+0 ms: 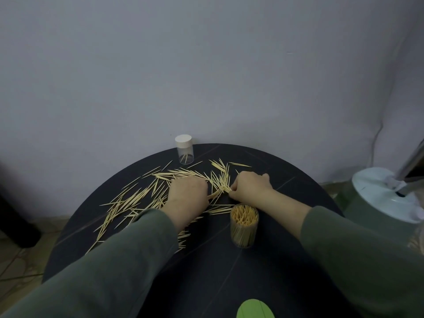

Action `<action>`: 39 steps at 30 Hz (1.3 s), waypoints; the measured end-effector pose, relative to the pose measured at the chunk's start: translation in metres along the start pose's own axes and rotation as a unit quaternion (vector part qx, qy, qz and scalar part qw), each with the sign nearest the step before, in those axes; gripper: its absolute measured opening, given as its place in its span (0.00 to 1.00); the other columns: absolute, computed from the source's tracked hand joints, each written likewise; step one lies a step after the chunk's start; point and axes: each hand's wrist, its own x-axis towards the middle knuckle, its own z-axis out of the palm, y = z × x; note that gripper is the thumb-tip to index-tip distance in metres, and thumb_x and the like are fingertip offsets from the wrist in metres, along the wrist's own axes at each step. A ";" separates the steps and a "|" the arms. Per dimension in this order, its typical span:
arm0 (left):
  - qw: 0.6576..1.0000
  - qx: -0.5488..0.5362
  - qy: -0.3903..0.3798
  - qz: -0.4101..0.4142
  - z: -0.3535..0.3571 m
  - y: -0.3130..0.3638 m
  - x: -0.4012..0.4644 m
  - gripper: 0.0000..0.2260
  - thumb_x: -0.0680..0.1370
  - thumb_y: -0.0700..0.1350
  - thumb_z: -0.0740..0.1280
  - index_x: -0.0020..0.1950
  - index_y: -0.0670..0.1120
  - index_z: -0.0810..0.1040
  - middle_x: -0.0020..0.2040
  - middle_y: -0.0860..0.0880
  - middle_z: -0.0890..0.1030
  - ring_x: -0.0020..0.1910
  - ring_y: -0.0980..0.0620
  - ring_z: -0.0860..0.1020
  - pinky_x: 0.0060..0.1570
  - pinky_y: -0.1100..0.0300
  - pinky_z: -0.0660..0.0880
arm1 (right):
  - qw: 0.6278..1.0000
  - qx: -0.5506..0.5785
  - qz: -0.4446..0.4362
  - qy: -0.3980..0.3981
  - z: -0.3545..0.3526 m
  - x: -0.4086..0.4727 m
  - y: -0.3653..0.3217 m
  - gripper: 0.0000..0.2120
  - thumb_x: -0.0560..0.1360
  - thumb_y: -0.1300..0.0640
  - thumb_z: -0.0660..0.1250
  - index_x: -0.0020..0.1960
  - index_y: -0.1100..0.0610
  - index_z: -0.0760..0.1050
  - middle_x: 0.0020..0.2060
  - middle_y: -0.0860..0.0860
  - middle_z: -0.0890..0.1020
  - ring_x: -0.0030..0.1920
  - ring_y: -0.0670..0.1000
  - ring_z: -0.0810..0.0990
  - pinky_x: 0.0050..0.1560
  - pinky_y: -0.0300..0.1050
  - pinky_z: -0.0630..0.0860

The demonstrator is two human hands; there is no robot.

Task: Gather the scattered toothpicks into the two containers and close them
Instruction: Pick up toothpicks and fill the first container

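Head view, both hands (207, 191) pinching toothpicks (137, 198), open full container (244, 226) near right wrist, capped jar (184, 149) behind

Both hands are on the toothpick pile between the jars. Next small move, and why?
Probably lift the bunch that the right hand pinches and drop it into the open jar. That jar stands uncapped just below the hand and already holds many toothpicks, while the far jar is capped and nearly empty. The left hand rests curled on the pile, much of it still scattered.
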 end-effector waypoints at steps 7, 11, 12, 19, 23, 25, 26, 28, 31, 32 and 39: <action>0.999 -0.025 0.019 -0.004 0.001 0.000 -0.002 0.10 0.79 0.49 0.63 0.55 0.50 0.82 0.49 0.50 0.81 0.48 0.49 0.79 0.46 0.55 0.76 | 0.999 -0.010 -0.027 0.021 0.004 -0.004 0.004 0.13 0.80 0.47 0.60 0.49 0.52 0.80 0.50 0.46 0.83 0.49 0.51 0.79 0.63 0.58 0.61; 0.999 -0.040 0.025 -0.008 0.002 -0.001 -0.004 0.09 0.79 0.48 0.64 0.54 0.49 0.83 0.49 0.51 0.80 0.48 0.49 0.79 0.47 0.55 0.77 | 0.999 0.007 -0.035 0.022 0.000 -0.011 0.009 0.12 0.80 0.46 0.60 0.46 0.47 0.80 0.52 0.44 0.83 0.50 0.50 0.78 0.65 0.58 0.61; 0.999 -0.044 0.023 -0.009 0.001 -0.002 -0.005 0.10 0.80 0.48 0.64 0.55 0.49 0.82 0.50 0.51 0.80 0.49 0.49 0.79 0.47 0.55 0.77 | 0.999 0.010 -0.037 0.020 -0.002 -0.013 0.009 0.12 0.80 0.46 0.60 0.50 0.46 0.82 0.53 0.44 0.83 0.51 0.50 0.78 0.66 0.58 0.60; 0.996 -0.087 0.016 -0.019 -0.013 -0.006 -0.018 0.11 0.79 0.53 0.65 0.55 0.51 0.83 0.49 0.52 0.82 0.47 0.52 0.79 0.46 0.57 0.77 | 0.997 0.025 -0.062 0.041 -0.011 -0.026 0.012 0.14 0.80 0.43 0.60 0.59 0.45 0.80 0.56 0.43 0.82 0.56 0.49 0.77 0.64 0.56 0.61; 0.986 -0.160 0.038 -0.021 -0.021 -0.007 -0.027 0.09 0.79 0.54 0.65 0.54 0.54 0.83 0.48 0.54 0.83 0.46 0.55 0.79 0.49 0.55 0.79 | 0.994 0.044 -0.078 0.062 -0.017 -0.034 0.017 0.15 0.80 0.44 0.60 0.61 0.45 0.79 0.55 0.43 0.82 0.55 0.48 0.76 0.63 0.54 0.61; 0.980 -0.190 0.049 -0.020 -0.025 -0.006 -0.030 0.08 0.79 0.53 0.65 0.54 0.55 0.83 0.49 0.55 0.83 0.47 0.56 0.78 0.49 0.57 0.77 | 0.992 0.032 -0.088 0.084 -0.020 -0.039 0.021 0.15 0.81 0.44 0.59 0.62 0.45 0.79 0.54 0.44 0.83 0.54 0.48 0.77 0.63 0.54 0.61; 0.978 -0.201 0.055 -0.016 -0.026 -0.005 -0.032 0.08 0.79 0.52 0.66 0.54 0.55 0.83 0.49 0.56 0.83 0.46 0.57 0.77 0.48 0.58 0.76 | 0.991 0.024 -0.093 0.096 -0.021 -0.042 0.023 0.15 0.81 0.45 0.58 0.62 0.46 0.79 0.53 0.44 0.83 0.54 0.48 0.77 0.63 0.54 0.60; 0.973 -0.223 0.066 -0.010 -0.028 -0.002 -0.035 0.08 0.79 0.52 0.66 0.53 0.55 0.83 0.49 0.57 0.83 0.46 0.57 0.77 0.49 0.58 0.75 | 0.988 0.011 -0.105 0.115 -0.021 -0.046 0.025 0.14 0.81 0.46 0.58 0.61 0.46 0.79 0.50 0.45 0.84 0.52 0.49 0.78 0.61 0.52 0.60; 0.962 -0.264 0.070 -0.011 -0.028 0.001 -0.039 0.08 0.79 0.52 0.67 0.55 0.54 0.83 0.51 0.56 0.82 0.49 0.57 0.76 0.48 0.59 0.73 | 0.978 0.000 -0.134 0.159 -0.020 -0.049 0.028 0.13 0.81 0.46 0.58 0.59 0.44 0.79 0.46 0.45 0.83 0.51 0.49 0.76 0.55 0.50 0.61; 0.957 -0.281 0.070 -0.014 -0.027 0.001 -0.039 0.09 0.78 0.52 0.67 0.55 0.53 0.82 0.51 0.56 0.82 0.49 0.57 0.76 0.48 0.60 0.71 | 0.974 0.001 -0.142 0.174 -0.020 -0.050 0.028 0.13 0.81 0.45 0.58 0.58 0.44 0.80 0.45 0.45 0.83 0.50 0.49 0.76 0.54 0.49 0.61; 0.825 -0.561 0.073 -0.016 -0.036 0.002 -0.045 0.04 0.78 0.48 0.69 0.48 0.52 0.83 0.45 0.52 0.83 0.48 0.53 0.81 0.49 0.58 0.77 | 0.935 0.288 -0.130 0.160 -0.028 -0.057 0.031 0.15 0.79 0.48 0.64 0.62 0.51 0.79 0.54 0.45 0.83 0.55 0.44 0.77 0.65 0.51 0.70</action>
